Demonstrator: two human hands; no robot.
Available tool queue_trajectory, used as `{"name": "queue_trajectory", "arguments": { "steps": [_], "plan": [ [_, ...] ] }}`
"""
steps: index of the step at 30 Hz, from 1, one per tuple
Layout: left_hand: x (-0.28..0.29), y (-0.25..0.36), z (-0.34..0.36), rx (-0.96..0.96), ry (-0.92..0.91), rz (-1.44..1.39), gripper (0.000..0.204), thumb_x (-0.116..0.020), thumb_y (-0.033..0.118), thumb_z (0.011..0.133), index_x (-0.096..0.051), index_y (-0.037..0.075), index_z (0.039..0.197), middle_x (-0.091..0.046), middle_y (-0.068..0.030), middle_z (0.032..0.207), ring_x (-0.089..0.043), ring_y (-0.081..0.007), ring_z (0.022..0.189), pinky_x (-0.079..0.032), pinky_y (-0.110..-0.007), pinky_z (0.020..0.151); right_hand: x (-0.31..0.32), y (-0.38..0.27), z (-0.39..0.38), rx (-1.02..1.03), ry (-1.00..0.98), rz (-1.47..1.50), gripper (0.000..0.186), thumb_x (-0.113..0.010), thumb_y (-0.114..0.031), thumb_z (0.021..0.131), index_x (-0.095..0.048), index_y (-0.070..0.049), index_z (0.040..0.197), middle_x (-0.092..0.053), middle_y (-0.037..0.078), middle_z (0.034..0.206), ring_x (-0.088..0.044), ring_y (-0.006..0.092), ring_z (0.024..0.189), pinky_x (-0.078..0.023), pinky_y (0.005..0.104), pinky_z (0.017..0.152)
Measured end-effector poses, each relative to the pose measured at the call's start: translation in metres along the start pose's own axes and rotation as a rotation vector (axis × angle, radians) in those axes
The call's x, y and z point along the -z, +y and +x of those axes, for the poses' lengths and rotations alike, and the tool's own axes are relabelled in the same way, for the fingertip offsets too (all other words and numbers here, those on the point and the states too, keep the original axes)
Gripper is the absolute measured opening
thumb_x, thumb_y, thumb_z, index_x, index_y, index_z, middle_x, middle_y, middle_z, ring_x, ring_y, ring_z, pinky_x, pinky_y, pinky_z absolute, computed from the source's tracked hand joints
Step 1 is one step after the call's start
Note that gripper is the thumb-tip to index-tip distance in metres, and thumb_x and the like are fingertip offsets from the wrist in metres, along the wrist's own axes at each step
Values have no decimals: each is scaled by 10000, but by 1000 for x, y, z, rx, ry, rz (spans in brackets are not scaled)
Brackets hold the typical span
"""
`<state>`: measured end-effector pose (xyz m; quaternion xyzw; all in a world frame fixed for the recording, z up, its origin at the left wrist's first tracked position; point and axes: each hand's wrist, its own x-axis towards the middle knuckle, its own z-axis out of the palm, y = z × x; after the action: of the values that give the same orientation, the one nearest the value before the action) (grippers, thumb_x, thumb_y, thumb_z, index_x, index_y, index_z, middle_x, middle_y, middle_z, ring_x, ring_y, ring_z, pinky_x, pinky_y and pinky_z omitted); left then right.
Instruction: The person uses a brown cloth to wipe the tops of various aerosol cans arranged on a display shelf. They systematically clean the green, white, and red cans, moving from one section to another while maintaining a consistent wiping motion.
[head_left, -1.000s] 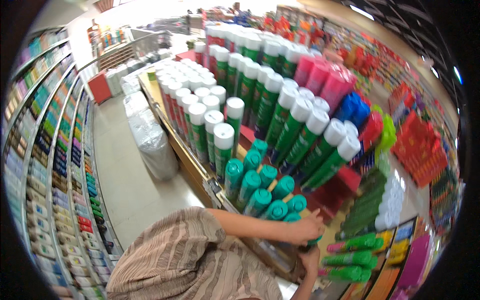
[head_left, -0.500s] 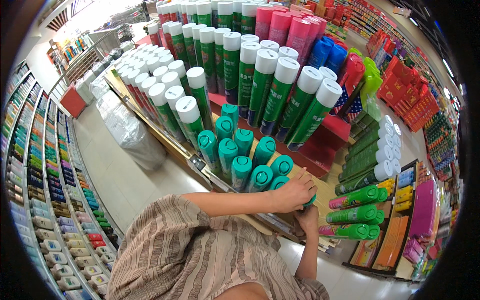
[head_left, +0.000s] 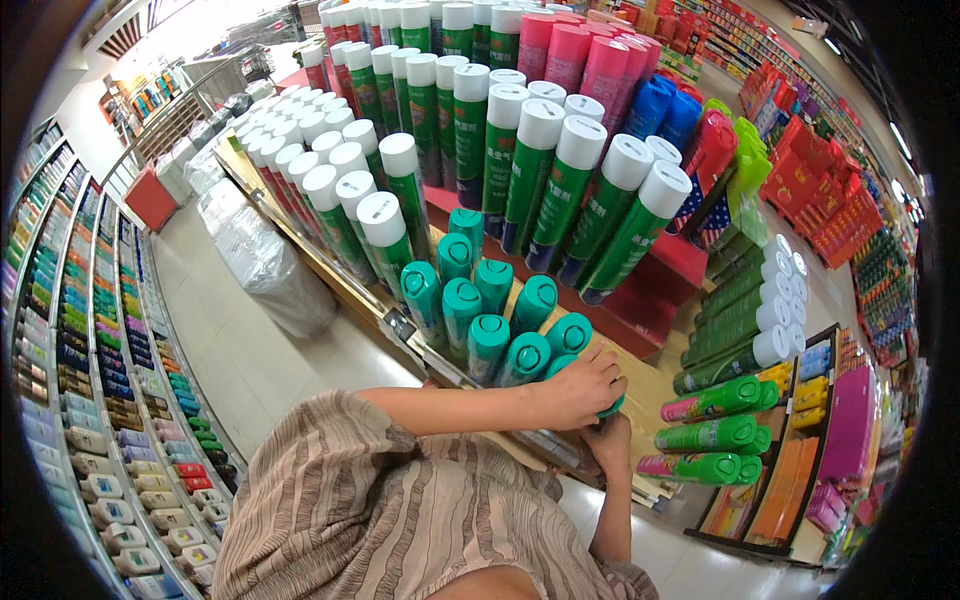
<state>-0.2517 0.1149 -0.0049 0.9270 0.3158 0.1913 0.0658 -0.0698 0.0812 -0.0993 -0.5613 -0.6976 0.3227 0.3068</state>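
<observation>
Near the display board's front edge, my left hand [head_left: 585, 390] is closed over the cap of a teal spray can [head_left: 609, 408]. Just below it, my right hand [head_left: 607, 445] is curled round the same can, whose body is largely hidden by both hands. Beside them on the left stands a cluster of teal-capped cans [head_left: 488, 345] on the wooden shelf [head_left: 625, 340]. To the right, green cans with pink labels [head_left: 700, 435] appear in short rows. Tall green cans with white caps [head_left: 530, 175] stand behind.
Pink [head_left: 605, 70] and blue cans [head_left: 655, 110] fill the upper display, above a red step [head_left: 655, 295]. Wrapped bundles [head_left: 265, 270] lie along the aisle floor [head_left: 200, 330]. Bottle shelving [head_left: 110, 400] lines the left. A low rack [head_left: 770, 470] and red gift bags [head_left: 805, 190] are at right.
My view has shifted since one second ago, with the display sitting higher in the picture. Both hands stay on the teal can and have moved slightly leftward in the last half second.
</observation>
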Motion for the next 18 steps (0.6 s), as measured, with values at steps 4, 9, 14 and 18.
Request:
{"name": "queue_trajectory", "arguments": {
  "steps": [4, 9, 14, 18],
  "plan": [
    [3, -1, -3, -8, -13, -24, 690, -772, 290, 653, -501, -9, 1213, -538, -185, 1112, -441, -369, 1184, -295, -546, 1052, -2, 11, 0, -25, -33, 37, 334, -772, -170, 658, -604, 47, 847, -662, 193, 759, -657, 287, 685, -483, 372, 606],
    [50, -18, -15, 8, 267, -173, 607, -765, 293, 704, -538, 54, 1214, -542, -160, 1210, -480, -360, 1175, -368, -491, 1013, 3, 3, 0, -77, -98, 87, 465, -813, -197, 650, -594, 35, 989, -682, 173, 909, -665, 280, 838, -502, 360, 735],
    [120, -112, -48, 363, 523, 198, 538, -754, 312, 723, -571, 23, 1137, -573, -149, 1098, -531, -334, 1070, -441, -431, 917, 21, -3, -8, -100, -53, 140, 638, -816, -162, 659, -544, -3, 1213, -673, 169, 1001, -648, 239, 926, -501, 348, 824],
    [130, -175, -77, 737, 302, 360, 587, -639, 472, 821, -558, -6, 1152, -592, -183, 1010, -586, -360, 973, -483, -433, 844, 38, 47, -7, -280, 81, 233, 540, -749, -97, 752, -534, -17, 1241, -660, 121, 942, -624, 157, 859, -497, 304, 780]
  ]
}}
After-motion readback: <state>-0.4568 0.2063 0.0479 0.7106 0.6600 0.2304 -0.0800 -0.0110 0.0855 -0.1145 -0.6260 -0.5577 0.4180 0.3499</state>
